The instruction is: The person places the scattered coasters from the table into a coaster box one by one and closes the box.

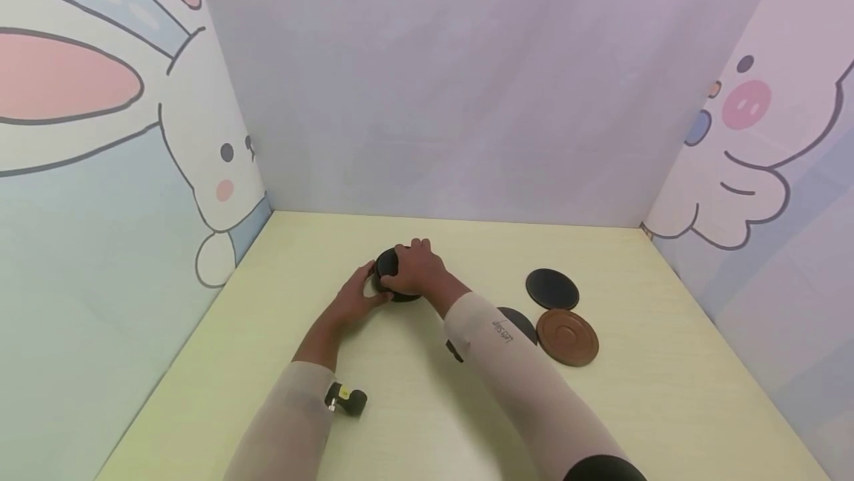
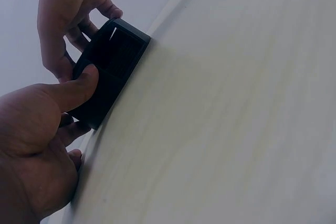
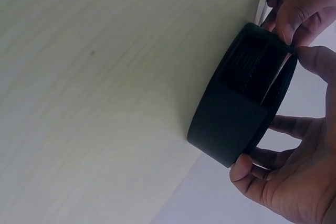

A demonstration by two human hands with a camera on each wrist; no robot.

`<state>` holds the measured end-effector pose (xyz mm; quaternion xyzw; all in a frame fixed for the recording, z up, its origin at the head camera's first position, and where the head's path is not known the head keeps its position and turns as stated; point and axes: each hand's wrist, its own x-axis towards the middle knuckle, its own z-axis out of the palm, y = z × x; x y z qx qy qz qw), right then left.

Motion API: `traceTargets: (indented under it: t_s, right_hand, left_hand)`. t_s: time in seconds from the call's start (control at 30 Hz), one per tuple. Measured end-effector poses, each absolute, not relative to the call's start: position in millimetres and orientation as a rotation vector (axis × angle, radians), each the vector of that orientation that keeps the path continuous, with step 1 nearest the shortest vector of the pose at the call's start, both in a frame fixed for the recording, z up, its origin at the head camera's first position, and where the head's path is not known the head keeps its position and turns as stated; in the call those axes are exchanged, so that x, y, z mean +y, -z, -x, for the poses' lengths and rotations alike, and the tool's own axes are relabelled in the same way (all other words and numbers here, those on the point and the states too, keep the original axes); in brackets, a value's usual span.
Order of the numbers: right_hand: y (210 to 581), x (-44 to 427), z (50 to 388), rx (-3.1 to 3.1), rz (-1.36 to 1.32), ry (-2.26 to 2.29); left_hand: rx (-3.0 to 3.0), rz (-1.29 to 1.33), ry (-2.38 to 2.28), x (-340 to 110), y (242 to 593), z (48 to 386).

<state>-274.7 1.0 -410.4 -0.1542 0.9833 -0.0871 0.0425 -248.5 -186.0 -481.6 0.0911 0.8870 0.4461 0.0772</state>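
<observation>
A round black coaster holder (image 1: 388,264) with a cut-out in its side stands at the back of the table. My left hand (image 1: 351,302) grips its left side, the thumb (image 2: 84,85) pressed on the front wall beside the cut-out. From above, my right hand (image 1: 420,267) spans the top, thumb and fingertips (image 3: 242,165) at opposite parts of the rim. Through the cut-out, in the right wrist view, a thin brownish edge (image 3: 276,77) shows, slanting under the top. The right hand partly covers the holder's top in the head view.
To the right lie a black coaster (image 1: 552,289) and a brown coaster (image 1: 567,338) with ring grooves. Another dark disc (image 1: 519,322) is partly behind the right sleeve. Fabric walls with cartoon animals border the pale wooden table (image 1: 400,407) at the back and sides.
</observation>
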Motion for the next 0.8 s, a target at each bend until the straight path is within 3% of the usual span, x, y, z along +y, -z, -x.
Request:
traceTargets:
  t_s: [0.8]
  right_hand:
    - [407,11,273,2.961,0.523,0.282]
  left_hand:
    - [2.664,-0.303,-1.356,-186,482,249]
